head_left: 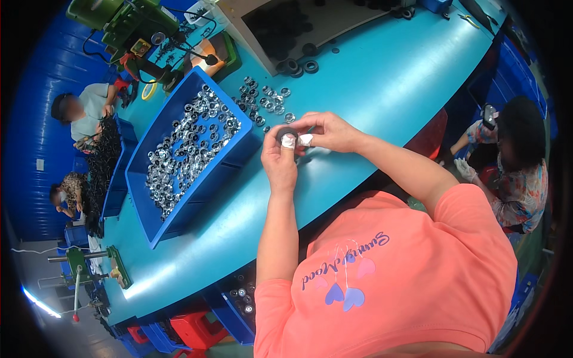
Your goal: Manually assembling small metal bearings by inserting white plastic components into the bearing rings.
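Observation:
My left hand [280,168] and my right hand [335,132] meet over the near side of the table. Between their fingertips they hold a small black ring [286,132], with both thumbs pressed toward it. White wrapping covers the tips of both thumbs. My fingers hide part of the ring, and whether another part sits inside it I cannot make out. Just beyond my hands, loose shiny round parts with dark centres [273,101] lie on the table. To the left, a tilted blue bin [197,212] holds many more of these parts.
A light-coloured box [262,45] with black rings inside stands at the far side of the blue-green table [382,65], and several black rings [292,67] lie before it. A green machine [128,30] is at the far left. Other people sit left and right.

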`<state>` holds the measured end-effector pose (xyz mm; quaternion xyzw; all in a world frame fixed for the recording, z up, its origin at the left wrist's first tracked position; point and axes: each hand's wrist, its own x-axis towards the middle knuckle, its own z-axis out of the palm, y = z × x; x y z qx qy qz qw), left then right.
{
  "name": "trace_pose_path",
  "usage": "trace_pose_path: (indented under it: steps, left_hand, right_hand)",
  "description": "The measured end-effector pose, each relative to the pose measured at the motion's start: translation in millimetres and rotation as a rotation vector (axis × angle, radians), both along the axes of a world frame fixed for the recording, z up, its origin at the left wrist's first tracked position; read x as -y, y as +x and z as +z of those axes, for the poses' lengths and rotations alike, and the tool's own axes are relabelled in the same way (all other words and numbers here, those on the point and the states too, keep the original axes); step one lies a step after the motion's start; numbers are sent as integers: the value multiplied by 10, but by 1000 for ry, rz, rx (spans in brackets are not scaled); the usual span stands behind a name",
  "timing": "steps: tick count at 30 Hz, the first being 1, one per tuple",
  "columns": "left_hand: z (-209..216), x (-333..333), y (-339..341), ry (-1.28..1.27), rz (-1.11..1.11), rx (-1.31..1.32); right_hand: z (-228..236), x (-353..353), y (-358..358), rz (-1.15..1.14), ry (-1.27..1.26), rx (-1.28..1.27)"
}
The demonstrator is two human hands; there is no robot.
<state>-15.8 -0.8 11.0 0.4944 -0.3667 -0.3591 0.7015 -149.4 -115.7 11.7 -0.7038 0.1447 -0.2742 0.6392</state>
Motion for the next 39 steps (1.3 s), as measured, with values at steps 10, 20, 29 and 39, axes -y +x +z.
trace_pose_path:
  steps: [10,20,29,39]
  left_hand:
    - [-3,-31,-97,75,173,200]
    - [3,-2,72,72,-77,2]
    - [128,-20,-3,246,68,195]
    - [136,-4,-14,195,54,41]
  right_hand:
    - [79,-82,-44,-63,-174,40]
    - [-49,45,21,-104,99,-73]
    - [-19,3,19,-87,28,-57]
    - [58,-5,34,-27,371,-55]
